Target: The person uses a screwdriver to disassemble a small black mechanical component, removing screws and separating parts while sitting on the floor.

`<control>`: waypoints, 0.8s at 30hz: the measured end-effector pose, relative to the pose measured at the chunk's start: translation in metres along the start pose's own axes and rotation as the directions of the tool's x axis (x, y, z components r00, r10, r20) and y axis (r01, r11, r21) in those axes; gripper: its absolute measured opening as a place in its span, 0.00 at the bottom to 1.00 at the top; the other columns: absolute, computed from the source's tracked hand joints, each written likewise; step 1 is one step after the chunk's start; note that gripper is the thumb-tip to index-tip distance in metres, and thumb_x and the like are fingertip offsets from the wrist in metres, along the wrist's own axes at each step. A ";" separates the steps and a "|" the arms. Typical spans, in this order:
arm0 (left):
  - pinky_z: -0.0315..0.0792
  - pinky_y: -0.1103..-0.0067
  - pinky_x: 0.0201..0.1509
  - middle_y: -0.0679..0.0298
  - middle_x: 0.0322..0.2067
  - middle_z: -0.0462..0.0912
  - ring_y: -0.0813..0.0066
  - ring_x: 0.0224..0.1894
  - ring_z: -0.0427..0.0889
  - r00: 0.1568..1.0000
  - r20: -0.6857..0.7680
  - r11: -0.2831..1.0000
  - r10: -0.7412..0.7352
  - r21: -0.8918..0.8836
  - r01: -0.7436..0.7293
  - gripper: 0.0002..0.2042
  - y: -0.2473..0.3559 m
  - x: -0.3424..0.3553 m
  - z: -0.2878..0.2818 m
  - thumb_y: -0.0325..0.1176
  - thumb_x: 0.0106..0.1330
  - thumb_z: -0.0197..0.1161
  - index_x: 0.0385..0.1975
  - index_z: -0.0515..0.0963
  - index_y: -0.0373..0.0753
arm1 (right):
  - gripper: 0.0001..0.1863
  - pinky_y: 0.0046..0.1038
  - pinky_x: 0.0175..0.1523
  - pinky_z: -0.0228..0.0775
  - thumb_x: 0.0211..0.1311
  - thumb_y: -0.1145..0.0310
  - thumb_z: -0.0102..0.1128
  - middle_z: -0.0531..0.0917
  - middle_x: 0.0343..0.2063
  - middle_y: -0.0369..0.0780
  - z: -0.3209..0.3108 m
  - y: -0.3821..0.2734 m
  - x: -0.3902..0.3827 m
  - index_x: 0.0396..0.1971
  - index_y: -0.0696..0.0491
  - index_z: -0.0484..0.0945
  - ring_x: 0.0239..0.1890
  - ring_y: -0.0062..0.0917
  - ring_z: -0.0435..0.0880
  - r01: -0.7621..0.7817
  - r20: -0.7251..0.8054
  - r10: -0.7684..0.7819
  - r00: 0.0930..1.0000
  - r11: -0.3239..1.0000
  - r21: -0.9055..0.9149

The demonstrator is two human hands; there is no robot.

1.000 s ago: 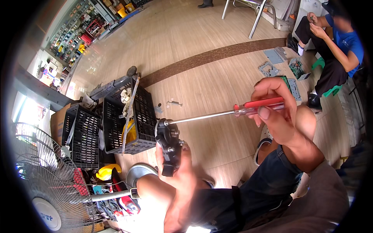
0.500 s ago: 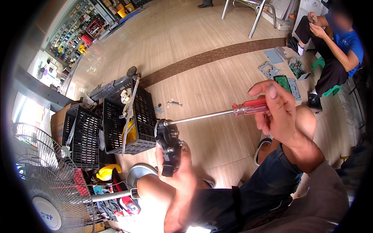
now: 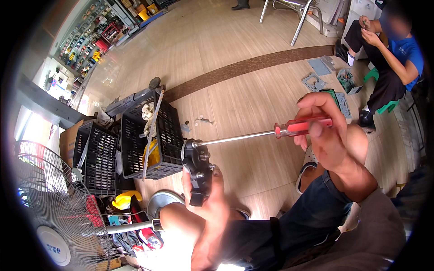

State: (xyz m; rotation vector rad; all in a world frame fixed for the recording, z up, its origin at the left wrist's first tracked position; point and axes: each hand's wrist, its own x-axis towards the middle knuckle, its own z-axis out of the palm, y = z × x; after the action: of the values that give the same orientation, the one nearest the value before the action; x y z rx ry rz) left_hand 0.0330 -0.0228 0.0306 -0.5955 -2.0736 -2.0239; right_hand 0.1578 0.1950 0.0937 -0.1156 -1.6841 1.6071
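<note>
My left hand (image 3: 210, 210) grips a black mechanical part (image 3: 197, 169) with a rounded top and several silver screws on its side. What the part is exactly, I cannot make out. In my right hand (image 3: 332, 147) is a screwdriver (image 3: 253, 136) with a clear red handle and a long steel shaft. My thumb presses on the handle while bent fingers curl over it from the far side. The shaft runs nearly level to the left, and its tip meets a screw at the top of the black part.
Black plastic crates (image 3: 151, 135) stand at left, beside a wire-cage fan (image 3: 54, 244). A metal basin (image 3: 165, 201) lies by my knee. Small metal pieces (image 3: 204, 120) are on the floor. At right, a person in blue (image 3: 404, 58) sits near opened grey casings and green circuit boards (image 3: 347, 81).
My right hand has rolled around the handle, bringing the thumb lower onto it. The screwdriver handle sits slightly further right, with the tip still at the screw. My left hand has barely moved.
</note>
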 end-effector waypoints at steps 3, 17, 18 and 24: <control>0.73 0.84 0.42 0.64 0.39 0.83 0.82 0.34 0.78 1.000 -0.001 1.000 0.006 -0.015 -0.006 0.29 0.001 0.000 0.001 0.22 0.64 0.70 0.66 0.70 0.28 | 0.20 0.17 0.26 0.69 0.76 0.58 0.58 0.81 0.25 0.38 -0.006 -0.012 0.001 0.52 0.61 0.72 0.22 0.14 0.76 -0.177 0.035 0.175 0.984 0.979 0.104; 0.75 0.83 0.43 0.64 0.38 0.84 0.81 0.33 0.79 1.000 -0.004 0.999 -0.023 -0.026 0.023 0.28 0.002 0.001 0.002 0.22 0.64 0.70 0.65 0.71 0.28 | 0.17 0.18 0.23 0.66 0.74 0.63 0.60 0.87 0.30 0.42 -0.001 -0.007 0.000 0.53 0.59 0.71 0.20 0.12 0.76 -0.125 0.052 0.131 0.990 0.987 -0.106; 0.75 0.83 0.43 0.64 0.38 0.84 0.81 0.33 0.79 1.000 -0.005 0.999 -0.023 -0.025 0.023 0.28 0.003 0.001 0.002 0.22 0.64 0.70 0.65 0.71 0.28 | 0.18 0.17 0.22 0.65 0.74 0.62 0.60 0.87 0.28 0.41 0.002 0.005 0.002 0.53 0.59 0.71 0.19 0.12 0.75 0.059 0.034 -0.055 0.998 0.989 -0.136; 0.74 0.83 0.44 0.64 0.38 0.84 0.80 0.34 0.79 1.000 -0.014 1.000 0.002 -0.014 -0.002 0.27 0.005 0.001 0.002 0.22 0.64 0.70 0.64 0.72 0.28 | 0.21 0.17 0.21 0.63 0.73 0.60 0.62 0.84 0.25 0.40 0.000 -0.009 0.000 0.53 0.59 0.70 0.18 0.13 0.75 -0.158 0.015 0.158 0.987 0.987 0.016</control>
State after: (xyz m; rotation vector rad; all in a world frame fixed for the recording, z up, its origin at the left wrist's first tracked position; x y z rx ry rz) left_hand 0.0348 -0.0211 0.0353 -0.5834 -2.0523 -2.0370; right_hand 0.1622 0.1931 0.1016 -0.2358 -1.7073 1.7419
